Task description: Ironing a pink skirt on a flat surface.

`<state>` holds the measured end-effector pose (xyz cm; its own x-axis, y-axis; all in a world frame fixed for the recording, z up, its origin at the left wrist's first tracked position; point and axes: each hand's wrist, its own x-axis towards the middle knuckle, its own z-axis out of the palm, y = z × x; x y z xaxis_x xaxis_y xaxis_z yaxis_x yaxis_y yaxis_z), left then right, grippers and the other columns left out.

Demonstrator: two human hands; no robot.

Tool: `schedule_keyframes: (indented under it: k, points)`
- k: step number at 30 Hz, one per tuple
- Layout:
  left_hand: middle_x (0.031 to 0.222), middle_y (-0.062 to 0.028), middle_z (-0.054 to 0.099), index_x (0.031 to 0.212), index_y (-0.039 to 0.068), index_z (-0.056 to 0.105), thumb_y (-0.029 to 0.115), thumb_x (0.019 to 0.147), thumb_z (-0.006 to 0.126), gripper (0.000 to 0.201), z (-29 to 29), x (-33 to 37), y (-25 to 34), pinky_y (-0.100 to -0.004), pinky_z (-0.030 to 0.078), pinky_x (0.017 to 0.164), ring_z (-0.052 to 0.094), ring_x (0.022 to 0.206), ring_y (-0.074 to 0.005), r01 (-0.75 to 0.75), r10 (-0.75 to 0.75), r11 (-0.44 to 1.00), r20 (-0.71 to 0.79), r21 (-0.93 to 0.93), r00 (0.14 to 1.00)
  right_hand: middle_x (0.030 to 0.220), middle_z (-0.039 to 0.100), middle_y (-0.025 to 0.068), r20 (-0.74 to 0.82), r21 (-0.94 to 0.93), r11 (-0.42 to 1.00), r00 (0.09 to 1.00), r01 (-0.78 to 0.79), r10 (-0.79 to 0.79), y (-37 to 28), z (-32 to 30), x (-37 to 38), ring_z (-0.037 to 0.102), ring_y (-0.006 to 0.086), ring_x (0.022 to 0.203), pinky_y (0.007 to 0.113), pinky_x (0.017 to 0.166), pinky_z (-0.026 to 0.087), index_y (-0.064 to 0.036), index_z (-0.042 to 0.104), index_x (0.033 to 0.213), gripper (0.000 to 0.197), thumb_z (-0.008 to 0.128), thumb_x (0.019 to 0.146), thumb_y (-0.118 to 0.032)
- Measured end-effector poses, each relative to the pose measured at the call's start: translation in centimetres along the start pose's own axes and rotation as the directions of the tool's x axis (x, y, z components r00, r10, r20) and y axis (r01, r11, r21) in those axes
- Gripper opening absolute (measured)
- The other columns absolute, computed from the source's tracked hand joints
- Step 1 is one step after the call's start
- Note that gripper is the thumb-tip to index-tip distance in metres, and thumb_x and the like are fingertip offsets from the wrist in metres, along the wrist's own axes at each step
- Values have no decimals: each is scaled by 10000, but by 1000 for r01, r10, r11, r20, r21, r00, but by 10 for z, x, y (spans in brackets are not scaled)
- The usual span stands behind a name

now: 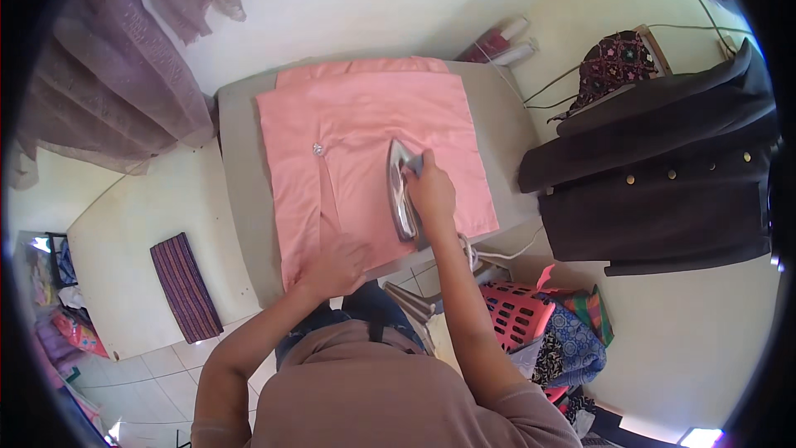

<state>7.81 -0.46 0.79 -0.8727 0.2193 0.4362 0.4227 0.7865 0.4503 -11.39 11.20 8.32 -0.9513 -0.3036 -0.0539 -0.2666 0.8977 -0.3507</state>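
I have the right hand [433,187] wrapped firmly around the handle of the iron [396,182], fingers closed. The iron is over the pink cloth [390,104], right of the middle of the grey tabletop [514,120] and nearer its near edge than its far one. The left hand [338,265] is at the cloth by the near edge, toward the near left corner; its fingers look loosely bent but blur, so I cannot tell whether they pinch fabric or only press it.

To smooth this well, I would draw the cloth taut with the left hand, lay the soleplate flat and glide in long, even strokes, fingers clear of the hot metal. I would steer around the silver ornament [317,149] and lift over the crease below it rather than press it in. The white cord [497,255] should trail free off the near right corner.

The iron's tip points to the far edge, slightly left; its long axis runs nearly straight from near edge to far.
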Motion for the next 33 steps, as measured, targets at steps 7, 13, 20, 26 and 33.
schedule_keyframes:
  k: [7,13,20,26,33]
  points:
    - [958,-112,574,924,43,606,192,742,613,235,18,50,2,-441,350,1019,555,939,-244,259,-287,958,464,124,838,760,628,262,109,23,1000,994,8,-11,43,-18,-40,620,442,744,532,640,466,-49,482,1067,356,622,846,-291]
    - [1399,-129,408,1296,83,498,379,834,557,552,48,76,11,-492,225,1097,389,1282,-281,229,-271,941,150,248,951,764,629,263,157,-21,996,984,-88,90,78,-43,-28,618,449,758,530,649,466,-56,474,1075,376,632,848,-310]
    - [1493,-107,301,1423,147,369,590,784,556,800,40,87,12,-528,170,1108,297,1358,-280,263,-309,945,267,194,913,762,629,251,47,2,999,998,36,-36,104,-48,39,613,452,760,521,655,468,-66,466,1020,343,643,844,-301]
    - [1398,-78,420,1359,125,440,463,833,569,638,49,90,9,-501,247,1064,398,1258,-256,283,-343,918,197,277,919,778,636,240,35,-16,998,998,53,-52,161,-66,29,615,442,776,520,633,461,-86,486,1027,351,658,830,-321]
    - [1155,-114,533,1181,65,533,168,836,576,363,35,165,-32,-416,402,920,502,1100,-281,401,-417,909,201,115,886,812,643,238,-76,-99,989,992,-109,101,214,-91,85,618,440,802,521,660,482,-86,502,1069,374,661,829,-324]
